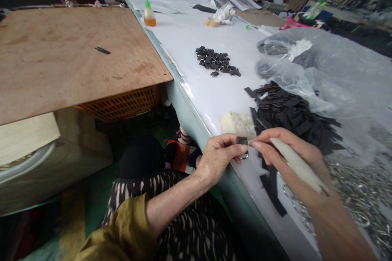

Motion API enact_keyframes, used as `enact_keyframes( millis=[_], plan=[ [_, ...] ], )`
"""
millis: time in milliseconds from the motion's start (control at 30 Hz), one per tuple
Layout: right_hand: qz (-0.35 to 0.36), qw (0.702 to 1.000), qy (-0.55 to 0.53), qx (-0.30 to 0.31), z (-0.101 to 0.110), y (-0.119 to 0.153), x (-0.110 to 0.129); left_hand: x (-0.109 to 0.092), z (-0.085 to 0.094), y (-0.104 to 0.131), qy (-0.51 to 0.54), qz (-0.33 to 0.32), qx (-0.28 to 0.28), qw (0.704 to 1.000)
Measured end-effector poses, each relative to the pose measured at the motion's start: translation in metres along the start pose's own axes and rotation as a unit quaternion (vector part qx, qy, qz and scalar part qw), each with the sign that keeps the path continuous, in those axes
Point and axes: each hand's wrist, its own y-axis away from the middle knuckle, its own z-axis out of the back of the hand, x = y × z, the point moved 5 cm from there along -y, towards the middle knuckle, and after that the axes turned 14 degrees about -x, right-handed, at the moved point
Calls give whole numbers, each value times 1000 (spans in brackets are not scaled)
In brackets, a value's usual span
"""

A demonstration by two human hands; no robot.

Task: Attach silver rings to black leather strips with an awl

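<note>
My left hand (219, 155) is closed, thumb against fingers, on a small folded black strap tab (241, 140). A silver metal ring (244, 156) hangs at the tab's lower end. Just right of it, my right hand (294, 159) is closed around a whitish, tapered tool (297, 165) lying back across the hand; its kind and tip are unclear. The right fingertips are close to the tab. Behind the hands sits a cream-coloured, rough block (237, 124). A heap of cut black strap pieces (288, 112) spreads beyond the right hand, and many metal rings (364, 195) lie to its right.
Tabs with rings form a pile (216, 61) farther up the white table (183, 49). Clear plastic bags (337, 69) bulge on the right. A bottle of amber liquid (150, 16) and a tape roll (212, 22) stand farther back. At left is a wooden board (76, 57) above an orange basket (122, 104).
</note>
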Motion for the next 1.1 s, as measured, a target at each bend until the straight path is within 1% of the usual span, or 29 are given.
enact_keyframes(
  millis=[200, 367, 600, 833, 1100],
  plan=[
    [26, 999, -12, 23, -6, 2, -1, -2, -2, 3, 8, 3, -5, 1000],
    [30, 998, -14, 45, -10, 4, 0, -3, -2, 3, 10, 3, -8, 1000],
    [51, 998, 17, 36, -8, 6, 4, -2, -2, 2, 26, 5, -22, 999],
    [24, 999, 10, 22, -11, 5, -2, -1, -1, 0, 29, -4, -9, 1000],
    [8, 999, -7, 39, -15, 6, -2, 1, 1, -1, 22, -1, -1, 1000]
  ],
)
